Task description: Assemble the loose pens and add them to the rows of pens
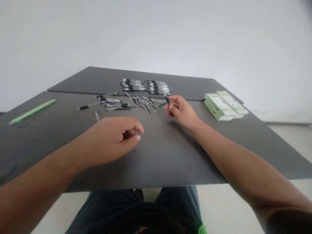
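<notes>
My right hand (pixel 179 110) pinches a pen piece with a black grip (pixel 167 98) between thumb and fingers, above the table at the right of the loose parts. Nearer to me, my left hand (pixel 119 136) has its fingers curled and thumb close to the forefinger; what it holds, if anything, is hidden. A clear pen barrel (pixel 97 115) shows partly behind that hand. Several loose pens and barrels with black grips (pixel 117 105) lie beyond it. Small silvery pen tips (pixel 152 100) and thin refills (pixel 148 109) are scattered between the hands, farther back.
Two rows of pens, a left one (pixel 133 85) and a right one (pixel 158 87), lie at the back. Green-and-white boxes (pixel 219 106) are stacked at the right. A long green pen-shaped object (pixel 32 111) lies at the left of the dark table (pixel 165 162).
</notes>
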A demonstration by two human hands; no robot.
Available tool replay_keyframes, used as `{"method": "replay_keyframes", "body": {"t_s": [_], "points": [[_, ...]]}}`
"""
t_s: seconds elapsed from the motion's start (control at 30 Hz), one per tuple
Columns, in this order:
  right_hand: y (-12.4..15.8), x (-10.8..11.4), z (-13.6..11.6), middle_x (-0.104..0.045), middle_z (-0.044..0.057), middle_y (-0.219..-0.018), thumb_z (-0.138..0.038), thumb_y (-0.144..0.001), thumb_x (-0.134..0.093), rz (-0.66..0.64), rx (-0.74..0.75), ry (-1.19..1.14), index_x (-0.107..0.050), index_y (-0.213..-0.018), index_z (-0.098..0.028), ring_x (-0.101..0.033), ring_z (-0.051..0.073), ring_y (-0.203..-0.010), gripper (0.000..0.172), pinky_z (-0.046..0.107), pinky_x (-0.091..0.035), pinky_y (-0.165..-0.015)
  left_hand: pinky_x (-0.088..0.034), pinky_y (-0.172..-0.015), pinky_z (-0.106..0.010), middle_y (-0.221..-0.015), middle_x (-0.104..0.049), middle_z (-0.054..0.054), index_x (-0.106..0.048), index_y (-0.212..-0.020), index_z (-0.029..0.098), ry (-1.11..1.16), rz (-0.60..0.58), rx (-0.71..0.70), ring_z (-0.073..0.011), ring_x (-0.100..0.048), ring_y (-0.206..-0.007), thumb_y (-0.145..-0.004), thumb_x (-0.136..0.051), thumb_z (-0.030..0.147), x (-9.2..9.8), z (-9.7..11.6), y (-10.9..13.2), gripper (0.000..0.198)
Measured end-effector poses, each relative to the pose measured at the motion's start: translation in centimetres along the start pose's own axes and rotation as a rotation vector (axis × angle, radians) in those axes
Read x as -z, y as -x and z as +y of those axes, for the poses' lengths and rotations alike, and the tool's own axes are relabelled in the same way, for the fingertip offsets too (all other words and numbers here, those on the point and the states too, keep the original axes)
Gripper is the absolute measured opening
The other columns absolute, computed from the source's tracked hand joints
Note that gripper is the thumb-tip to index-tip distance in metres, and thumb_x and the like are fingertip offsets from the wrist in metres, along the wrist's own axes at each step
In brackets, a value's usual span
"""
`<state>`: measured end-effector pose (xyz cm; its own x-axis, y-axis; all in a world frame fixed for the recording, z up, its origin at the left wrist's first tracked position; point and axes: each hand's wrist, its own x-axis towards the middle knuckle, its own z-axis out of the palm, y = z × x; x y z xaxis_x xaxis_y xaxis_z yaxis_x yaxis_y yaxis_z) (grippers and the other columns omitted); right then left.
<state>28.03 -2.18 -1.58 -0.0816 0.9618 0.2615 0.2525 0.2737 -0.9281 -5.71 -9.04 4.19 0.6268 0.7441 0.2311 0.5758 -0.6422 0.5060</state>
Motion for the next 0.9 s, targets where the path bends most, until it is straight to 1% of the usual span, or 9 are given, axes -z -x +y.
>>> {"method": "replay_keyframes", "body": {"t_s": [0.03,0.07,0.13,0.27,0.33,0.47,0.67,0.8,0.9], "points": [[-0.2,0.2,0.1,-0.079,0.003,-0.108,-0.032,-0.095,-0.070,0.021,-0.004,0.010,-0.056,-0.133,-0.026,-0.073,0.017,-0.080,0.041,0.033,-0.061,-0.071,-0.055,-0.070,-0.033,-0.081,-0.080,0.001,-0.083,-0.103,0.030,-0.054,-0.048,-0.016,-0.0212,-0.073,-0.070,-0.091,-0.071,0.033,-0.1,-0.2,-2.6,0.017],[-0.3,0.3,0.3,-0.079,0.004,-0.109,-0.031,-0.095,-0.070,0.040,-0.007,0.020,-0.057,-0.133,-0.026,-0.073,0.017,-0.081,0.041,0.034,-0.061,-0.072,-0.054,-0.072,-0.033,-0.080,-0.079,0.001,-0.082,-0.098,0.028,-0.108,-0.059,-0.024,-0.0214,-0.072,-0.071,-0.090,-0.068,0.033,-0.3,-0.7,-4.8,0.017],[-0.5,0.6,0.5,-0.080,0.004,-0.109,-0.029,-0.094,-0.068,0.077,-0.013,0.039,-0.059,-0.131,-0.026,-0.074,0.017,-0.083,0.038,0.033,-0.061,-0.073,-0.053,-0.077,-0.034,-0.084,-0.081,-0.002,-0.082,-0.097,0.026,-0.189,-0.060,-0.035,-0.0235,-0.074,-0.077,-0.090,-0.065,0.033,-0.9,-2.0,-8.2,0.020],[-0.8,0.8,0.8,-0.081,0.005,-0.110,-0.026,-0.094,-0.066,0.133,-0.029,0.044,-0.062,-0.127,-0.025,-0.074,0.017,-0.083,0.033,0.032,-0.060,-0.072,-0.056,-0.091,-0.036,-0.098,-0.084,-0.008,-0.085,-0.107,0.022,-0.322,-0.048,-0.044,-0.0276,-0.078,-0.094,-0.092,-0.062,0.029,-1.9,-5.4,-13.1,0.028],[-0.8,0.8,0.9,-0.081,0.005,-0.109,-0.027,-0.095,-0.066,0.160,-0.033,0.041,-0.063,-0.127,-0.024,-0.074,0.017,-0.083,0.033,0.032,-0.060,-0.072,-0.057,-0.095,-0.036,-0.102,-0.085,-0.009,-0.086,-0.109,0.021,-0.354,-0.016,-0.028,-0.0283,-0.078,-0.099,-0.092,-0.064,0.028,-2.2,-6.7,-15.3,0.029],[-0.9,0.8,1.1,-0.082,0.005,-0.107,-0.026,-0.095,-0.064,0.199,-0.017,0.057,-0.065,-0.127,-0.024,-0.075,0.017,-0.081,0.032,0.032,-0.060,-0.071,-0.057,-0.099,-0.036,-0.113,-0.087,-0.010,-0.088,-0.114,0.021,-0.404,0.011,0.001,-0.0281,-0.079,-0.107,-0.093,-0.063,0.023,-3.0,-7.9,-19.6,0.033],[-1.1,0.8,1.5,-0.082,0.004,-0.106,-0.023,-0.095,-0.061,0.220,0.004,0.076,-0.066,-0.123,-0.024,-0.075,0.017,-0.079,0.029,0.031,-0.058,-0.068,-0.056,-0.096,-0.036,-0.118,-0.085,-0.009,-0.089,-0.122,0.023,-0.569,-0.071,-0.081,-0.0282,-0.077,-0.112,-0.097,-0.063,0.028,-5.1,-7.0,-24.4,0.037],[-1.2,0.8,1.5,-0.082,0.004,-0.106,-0.020,-0.094,-0.060,0.221,0.001,0.085,-0.064,-0.123,-0.024,-0.076,0.017,-0.079,0.030,0.033,-0.060,-0.072,-0.054,-0.096,-0.041,-0.118,-0.082,-0.015,-0.091,-0.122,0.022,-0.729,-0.127,-0.120,-0.0339,-0.073,-0.113,-0.097,-0.068,0.037,-6.4,-6.0,-25.8,0.037],[-1.3,0.8,1.4,-0.082,0.003,-0.105,-0.019,-0.095,-0.059,0.217,0.009,0.085,-0.064,-0.125,-0.025,-0.076,0.017,-0.079,0.031,0.034,-0.061,-0.075,-0.052,-0.094,-0.043,-0.114,-0.081,-0.018,-0.092,-0.116,0.020,-0.739,-0.152,-0.119,-0.0357,-0.070,-0.109,-0.096,-0.069,0.033,-7.3,-6.2,-26.4,0.034]]}}
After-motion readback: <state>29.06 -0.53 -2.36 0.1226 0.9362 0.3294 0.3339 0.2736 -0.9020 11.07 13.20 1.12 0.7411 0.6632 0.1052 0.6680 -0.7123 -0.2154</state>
